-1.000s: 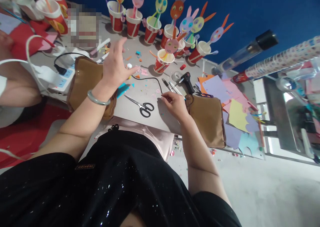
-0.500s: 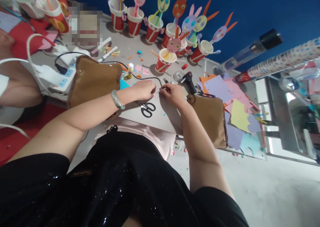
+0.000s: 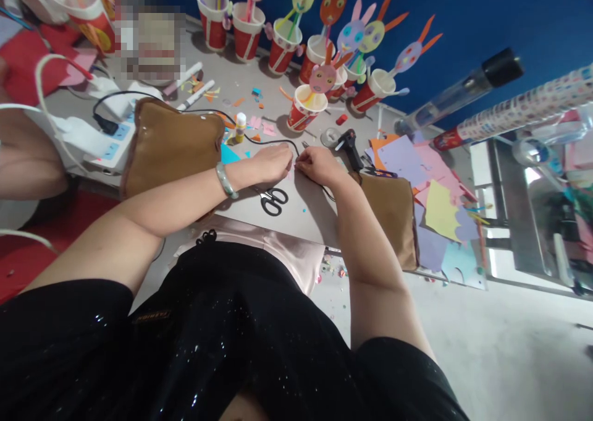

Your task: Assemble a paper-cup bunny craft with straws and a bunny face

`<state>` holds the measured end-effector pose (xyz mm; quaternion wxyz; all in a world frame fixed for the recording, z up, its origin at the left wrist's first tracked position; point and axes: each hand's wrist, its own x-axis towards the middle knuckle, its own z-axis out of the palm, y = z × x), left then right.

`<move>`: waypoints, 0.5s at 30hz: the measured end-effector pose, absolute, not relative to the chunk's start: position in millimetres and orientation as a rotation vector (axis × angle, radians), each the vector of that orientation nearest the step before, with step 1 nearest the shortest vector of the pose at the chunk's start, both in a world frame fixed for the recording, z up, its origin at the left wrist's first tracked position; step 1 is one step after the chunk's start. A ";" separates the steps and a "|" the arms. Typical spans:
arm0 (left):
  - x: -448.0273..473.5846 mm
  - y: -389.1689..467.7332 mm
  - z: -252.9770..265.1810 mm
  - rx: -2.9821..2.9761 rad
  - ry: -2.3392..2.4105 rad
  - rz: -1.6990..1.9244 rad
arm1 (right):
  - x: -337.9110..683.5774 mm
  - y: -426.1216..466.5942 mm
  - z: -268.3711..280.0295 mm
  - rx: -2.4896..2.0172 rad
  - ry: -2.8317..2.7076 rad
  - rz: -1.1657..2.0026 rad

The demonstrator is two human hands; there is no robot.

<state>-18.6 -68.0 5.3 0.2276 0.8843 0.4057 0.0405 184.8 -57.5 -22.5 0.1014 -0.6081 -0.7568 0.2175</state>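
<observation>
Black scissors lie just beside the left hand, which, spread a second ago, now curls near the likewise curled right hand, any hold hidden.

I've got scissors on the table out there; around them, cushion at ten o'clock, glue stick at eleven, cups at twelve before the wall, glue gun at two, second cushion at three, paper sheets beyond.

The bare left hand, spread beside the white-capped yellow glue stick a second ago, now curls near the bare right hand, hiding the black-handled metal scissors' tips.
</observation>
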 end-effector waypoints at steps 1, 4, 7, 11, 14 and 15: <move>-18.8 -67.5 4.5 2.430 1.118 0.113 | 184.6 -57.4 -22.0 -1.794 -2.237 0.643; -18.5 -66.1 3.6 2.402 1.149 0.124 | 183.9 -59.3 -20.5 -1.767 -2.219 0.639; -18.4 -64.7 3.1 2.373 1.148 0.155 | 181.8 -63.3 -18.0 -1.776 -2.191 0.648; -17.8 -65.3 0.9 2.383 1.143 0.199 | 176.4 -71.7 -13.1 -1.824 -2.138 0.570; -16.2 -67.0 0.1 2.394 1.160 0.190 | 172.8 -82.2 -10.2 -1.808 -2.118 0.366; -15.9 -67.2 0.4 2.386 1.167 0.178 | 172.0 -86.5 -9.7 -1.799 -2.148 0.286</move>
